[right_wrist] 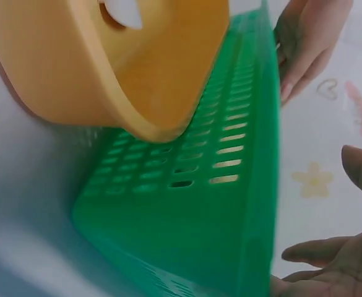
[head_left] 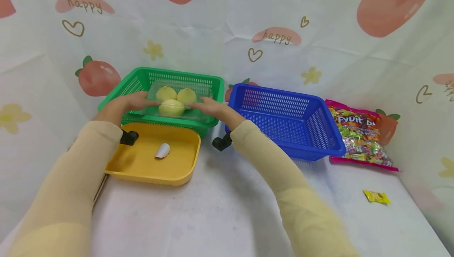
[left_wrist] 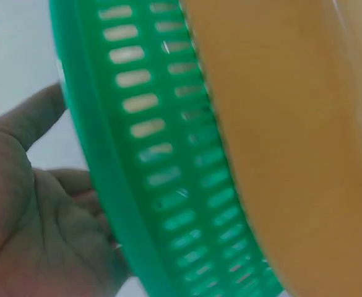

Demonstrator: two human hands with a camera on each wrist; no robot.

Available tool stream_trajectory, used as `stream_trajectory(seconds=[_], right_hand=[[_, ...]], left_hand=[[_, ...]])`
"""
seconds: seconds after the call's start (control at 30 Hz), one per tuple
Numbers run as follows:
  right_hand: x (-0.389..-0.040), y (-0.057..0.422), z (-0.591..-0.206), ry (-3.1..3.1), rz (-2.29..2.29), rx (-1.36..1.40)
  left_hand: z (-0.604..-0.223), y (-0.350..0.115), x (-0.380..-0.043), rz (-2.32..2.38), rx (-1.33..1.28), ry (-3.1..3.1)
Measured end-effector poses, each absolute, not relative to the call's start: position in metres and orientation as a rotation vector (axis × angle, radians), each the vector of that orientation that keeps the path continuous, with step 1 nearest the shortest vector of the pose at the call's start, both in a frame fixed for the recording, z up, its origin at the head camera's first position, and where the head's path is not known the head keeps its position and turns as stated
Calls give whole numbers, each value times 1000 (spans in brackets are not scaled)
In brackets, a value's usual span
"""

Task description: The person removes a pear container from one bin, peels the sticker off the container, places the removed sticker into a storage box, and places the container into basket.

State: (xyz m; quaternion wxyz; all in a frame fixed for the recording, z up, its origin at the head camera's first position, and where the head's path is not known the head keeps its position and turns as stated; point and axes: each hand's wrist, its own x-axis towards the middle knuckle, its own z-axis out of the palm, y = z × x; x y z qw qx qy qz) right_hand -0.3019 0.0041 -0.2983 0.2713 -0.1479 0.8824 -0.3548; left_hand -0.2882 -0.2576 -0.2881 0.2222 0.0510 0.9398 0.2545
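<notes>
A clear plastic box (head_left: 202, 88) with pale yellow round fruits (head_left: 172, 108) in it sits in the green basket (head_left: 140, 76). My left hand (head_left: 133, 101) is at the box's left end, and my right hand (head_left: 211, 108) reaches over the basket's right side to the other end. From the left wrist, the left hand (left_wrist: 41, 210) shows its palm, with fingertips passing behind the basket's rim (left_wrist: 85, 124). In the right wrist view, the right hand (right_wrist: 335, 266) has thumb and fingers spread beside the rim; the left hand (right_wrist: 310, 43) appears at the far end.
In front of the green basket stands a yellow tray (head_left: 142, 170) holding a small white curved piece (head_left: 162, 150). To the right are a blue basket (head_left: 283, 146), a bag of candies (head_left: 361, 135) and one yellow-wrapped candy (head_left: 376, 197). A printed cloth (head_left: 220, 20) hangs behind.
</notes>
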Motion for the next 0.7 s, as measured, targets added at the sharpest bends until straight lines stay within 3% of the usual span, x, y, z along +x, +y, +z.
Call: stream_trajectory(seconds=[0.4,0.7], right_hand=[[-274,75,-281,2665,-768,-767],[-236,146,-300,2933,-482,-770]], left_hand=[[-274,-250,-266,435,316,2882],[-285,-246,-229,221,405,3066]])
